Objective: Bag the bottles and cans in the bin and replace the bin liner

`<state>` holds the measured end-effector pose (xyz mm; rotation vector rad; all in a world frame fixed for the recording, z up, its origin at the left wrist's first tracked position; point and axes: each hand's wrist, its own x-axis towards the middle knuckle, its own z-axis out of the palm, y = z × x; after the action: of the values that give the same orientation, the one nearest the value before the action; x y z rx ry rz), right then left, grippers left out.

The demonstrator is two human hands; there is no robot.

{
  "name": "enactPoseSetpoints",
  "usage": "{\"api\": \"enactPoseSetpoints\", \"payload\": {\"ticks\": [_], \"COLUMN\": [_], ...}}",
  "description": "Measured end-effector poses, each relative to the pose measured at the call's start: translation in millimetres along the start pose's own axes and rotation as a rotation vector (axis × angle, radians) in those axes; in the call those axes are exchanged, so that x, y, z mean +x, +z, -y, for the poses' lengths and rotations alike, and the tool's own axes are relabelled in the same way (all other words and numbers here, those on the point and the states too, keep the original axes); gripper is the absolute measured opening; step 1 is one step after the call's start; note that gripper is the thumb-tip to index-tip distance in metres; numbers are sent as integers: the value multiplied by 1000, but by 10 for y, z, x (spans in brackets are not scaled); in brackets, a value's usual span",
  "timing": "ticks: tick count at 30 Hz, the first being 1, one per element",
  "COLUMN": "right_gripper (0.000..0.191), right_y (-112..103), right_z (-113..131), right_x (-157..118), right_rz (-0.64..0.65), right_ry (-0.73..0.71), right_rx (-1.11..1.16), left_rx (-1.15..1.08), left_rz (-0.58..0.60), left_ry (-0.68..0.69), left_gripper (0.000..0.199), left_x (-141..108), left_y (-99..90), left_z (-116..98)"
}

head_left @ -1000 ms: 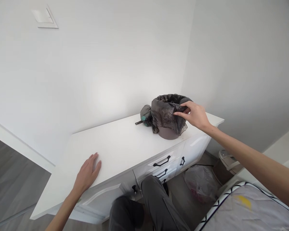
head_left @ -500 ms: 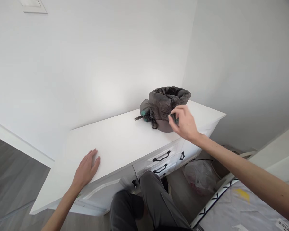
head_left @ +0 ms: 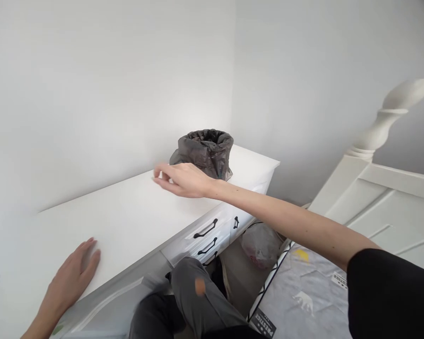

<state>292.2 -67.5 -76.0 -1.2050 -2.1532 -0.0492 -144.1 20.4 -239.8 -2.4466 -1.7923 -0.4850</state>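
My left hand point(head_left: 70, 278) rests flat on the left part of the white cabinet top point(head_left: 127, 221), fingers slightly spread and holding nothing. Farther right, my right hand point(head_left: 180, 180) hovers over the cabinet top with curled fingers, thumb near the fingertips; whatever is between them, if anything, is hidden. Just behind it stands a bin point(head_left: 212, 153) lined with a dark plastic bag folded over its rim. My right hand and forearm hide the bin's lower left side.
Black handles point(head_left: 207, 229) stick out from the cabinet drawers. A plastic bag point(head_left: 260, 245) lies on the floor beside the patterned mattress point(head_left: 304, 292). At right stands a white bed post point(head_left: 371, 132). My knees are close to the cabinet front.
The view has turned right. My right hand has moved left, from the bin's front right to its left front; the dark green thing in its fingers no longer shows. My left hand stays on the cabinet.
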Motion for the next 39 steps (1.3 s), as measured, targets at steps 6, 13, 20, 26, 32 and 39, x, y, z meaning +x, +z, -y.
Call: {"api": "enactPoseSetpoints", "payload": {"ticks": [6,13,20,26,32,39], "right_gripper": [16,14,15,13,14,15], "right_y": [-90,31,103,100,172,407], "right_z": [329,307,282,227,134,34], "right_x": [158,105,89,68,10,-164], "right_rz": [26,78,105,117,172,292], "right_ry": [-88,-96,-87,-50,15,63], "right_rx": [76,128,111,53,30,-90], "left_rx": [-114,-126,-144,-156,-152,-159], "left_rz": [84,84,95,64,44,26], "left_ry": [-78,-98,-107,-99,-95,-89], "left_gripper": [59,59,60,67,66,66], "left_x": [-68,-107,-125,-124,-138,-149], "left_y": [-214,-254,-219,-201,-167,-125], "left_z": [-197,-254,-214,-185,-126,-54]}}
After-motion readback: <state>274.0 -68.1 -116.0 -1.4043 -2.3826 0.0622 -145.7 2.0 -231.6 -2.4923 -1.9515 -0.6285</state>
